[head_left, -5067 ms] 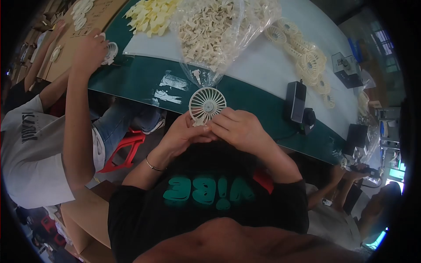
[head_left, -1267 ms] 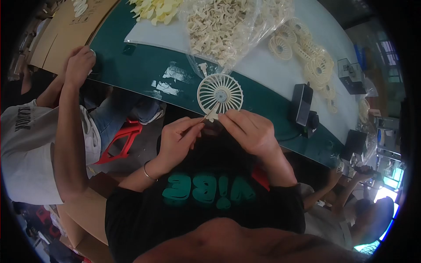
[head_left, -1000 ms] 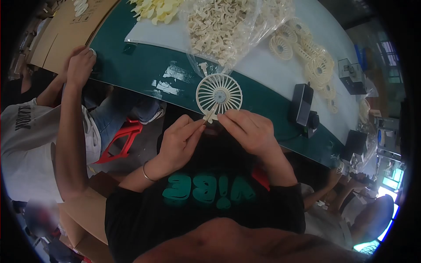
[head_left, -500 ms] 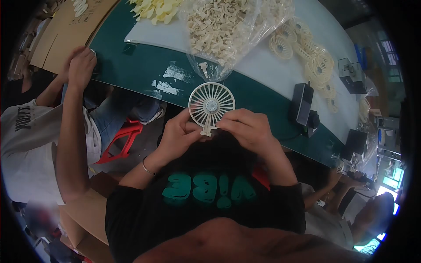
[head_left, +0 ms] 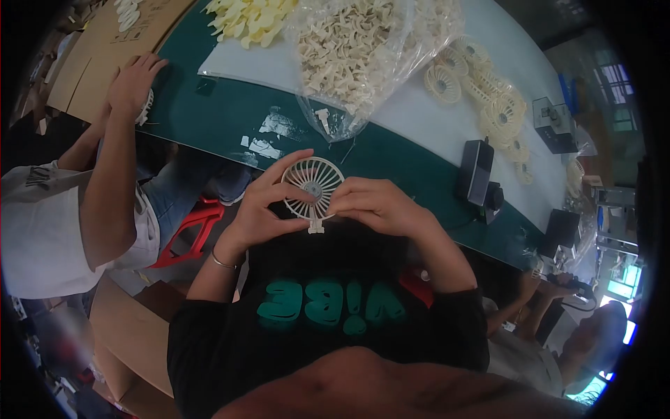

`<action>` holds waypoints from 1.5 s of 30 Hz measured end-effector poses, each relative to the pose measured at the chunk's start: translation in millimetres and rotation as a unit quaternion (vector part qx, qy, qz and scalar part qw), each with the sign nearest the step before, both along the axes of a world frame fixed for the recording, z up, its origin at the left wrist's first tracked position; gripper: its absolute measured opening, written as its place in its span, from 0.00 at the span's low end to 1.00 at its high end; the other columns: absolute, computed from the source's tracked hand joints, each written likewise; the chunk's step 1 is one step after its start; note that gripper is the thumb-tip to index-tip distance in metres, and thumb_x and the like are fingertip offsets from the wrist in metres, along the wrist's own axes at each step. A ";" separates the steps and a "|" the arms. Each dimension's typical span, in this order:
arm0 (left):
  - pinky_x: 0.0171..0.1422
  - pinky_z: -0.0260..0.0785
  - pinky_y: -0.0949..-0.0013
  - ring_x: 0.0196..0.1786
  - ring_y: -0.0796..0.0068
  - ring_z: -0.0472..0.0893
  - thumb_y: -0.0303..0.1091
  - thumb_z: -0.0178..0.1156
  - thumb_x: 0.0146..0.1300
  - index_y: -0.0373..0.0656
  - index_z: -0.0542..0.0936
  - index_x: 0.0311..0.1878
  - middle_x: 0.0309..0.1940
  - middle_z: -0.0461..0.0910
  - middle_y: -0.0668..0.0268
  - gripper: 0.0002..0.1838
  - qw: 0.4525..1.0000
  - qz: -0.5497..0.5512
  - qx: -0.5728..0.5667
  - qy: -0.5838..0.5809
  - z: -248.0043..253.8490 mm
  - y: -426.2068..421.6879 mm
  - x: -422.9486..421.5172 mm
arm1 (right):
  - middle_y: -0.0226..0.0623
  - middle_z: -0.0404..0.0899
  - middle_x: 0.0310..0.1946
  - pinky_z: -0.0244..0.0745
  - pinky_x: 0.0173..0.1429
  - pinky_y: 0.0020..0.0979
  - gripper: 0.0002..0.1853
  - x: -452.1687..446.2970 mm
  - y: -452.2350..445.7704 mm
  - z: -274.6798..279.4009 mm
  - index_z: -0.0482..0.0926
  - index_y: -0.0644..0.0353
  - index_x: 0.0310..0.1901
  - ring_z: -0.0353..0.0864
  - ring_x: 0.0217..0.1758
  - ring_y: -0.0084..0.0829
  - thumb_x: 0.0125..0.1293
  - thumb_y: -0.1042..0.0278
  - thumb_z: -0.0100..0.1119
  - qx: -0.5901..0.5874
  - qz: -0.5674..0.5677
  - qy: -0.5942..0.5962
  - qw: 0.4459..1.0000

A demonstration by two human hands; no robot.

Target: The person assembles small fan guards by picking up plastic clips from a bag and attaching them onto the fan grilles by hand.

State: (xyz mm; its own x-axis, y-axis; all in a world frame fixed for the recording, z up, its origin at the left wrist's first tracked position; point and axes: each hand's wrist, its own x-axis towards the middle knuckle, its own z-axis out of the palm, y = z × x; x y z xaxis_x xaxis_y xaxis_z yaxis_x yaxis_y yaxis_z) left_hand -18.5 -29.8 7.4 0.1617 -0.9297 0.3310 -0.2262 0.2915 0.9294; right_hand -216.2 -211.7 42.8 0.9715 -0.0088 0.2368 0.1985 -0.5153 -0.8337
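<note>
A round, cream-coloured plastic fan grille (head_left: 322, 172) with radiating spokes and a grey hub is held in front of my chest, close to the table edge. My left hand (head_left: 265, 209) grips its left side, one finger reaching up past the rim and the thumb low by the small bracket (head_left: 316, 226) at the grille's bottom. My right hand (head_left: 382, 204) pinches the right rim with thumb and fingers. Beyond the grille, a clear plastic bag (head_left: 349, 66) of many small cream plastic pieces lies on the table.
Yellow flat pieces (head_left: 251, 19) lie at the far edge of the green table (head_left: 202, 115). More fan grilles (head_left: 502, 112) are piled to the right, behind a dark device (head_left: 476, 171). On my left, a co-worker's hand (head_left: 131, 84) rests by a cardboard box (head_left: 105, 52).
The fan grille has moved left and slightly down, tilting a little. My left fingers now reach higher along its rim. The co-worker's hand at left has shifted, uncovering a white part.
</note>
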 end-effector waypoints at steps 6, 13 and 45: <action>0.74 0.71 0.57 0.72 0.51 0.78 0.21 0.79 0.43 0.43 0.89 0.45 0.76 0.68 0.49 0.22 0.992 0.098 0.011 -0.079 0.2 4.8 4.4 | 0.30 0.83 0.55 0.83 0.55 0.34 0.18 47.7 -39.6 0.8 0.87 0.50 0.55 0.84 0.57 0.37 0.66 0.78 0.66 -0.102 -0.155 -0.023 0.982; 0.74 0.72 0.57 0.71 0.52 0.78 0.19 0.79 0.41 0.43 0.88 0.46 0.76 0.68 0.51 0.23 0.987 0.140 -0.006 -0.074 -10.4 7.9 3.9 | 0.31 0.84 0.49 0.83 0.50 0.39 0.16 94.2 -82.4 -12.0 0.86 0.50 0.52 0.86 0.50 0.40 0.63 0.73 0.65 -0.365 -0.067 0.003 0.929; 0.73 0.74 0.54 0.72 0.48 0.77 0.19 0.81 0.42 0.41 0.84 0.53 0.77 0.65 0.47 0.30 0.976 0.165 -0.104 -0.100 -17.9 -0.1 0.0 | 0.36 0.86 0.42 0.83 0.48 0.34 0.07 44.0 -31.0 22.9 0.87 0.61 0.44 0.87 0.43 0.38 0.65 0.73 0.70 -0.061 -0.185 -0.009 0.981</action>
